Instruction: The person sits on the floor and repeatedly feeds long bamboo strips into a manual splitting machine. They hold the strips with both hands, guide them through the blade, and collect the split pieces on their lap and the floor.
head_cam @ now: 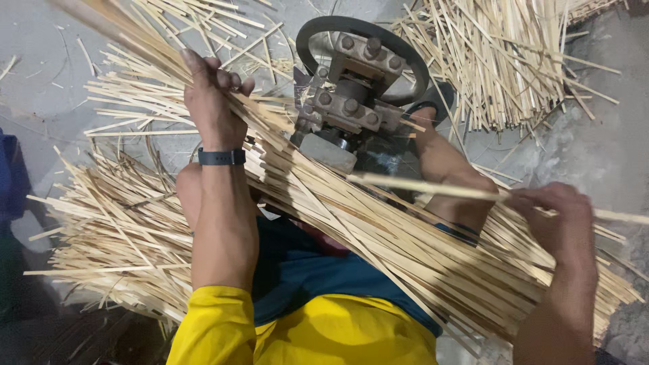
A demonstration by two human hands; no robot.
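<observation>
Across the lap, running from ten o'clock down to four o'clock, lies a thick bundle of pale, flat split bamboo strips. At eleven o'clock the left hand, with a black band at the wrist, curls closed over the bundle's upper end. At three o'clock the right hand pinches shut on a single long pale bamboo strip. At twelve o'clock stands a grey bolted metal machine with a dark ring, loose strips fanned around it.

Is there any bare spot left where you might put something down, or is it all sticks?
Bare grey floor shows at the upper left, beyond the left hand, and at the right edge beside the far stick pile. The lap bundle, metal machine and left-side heap crowd everything between.
</observation>
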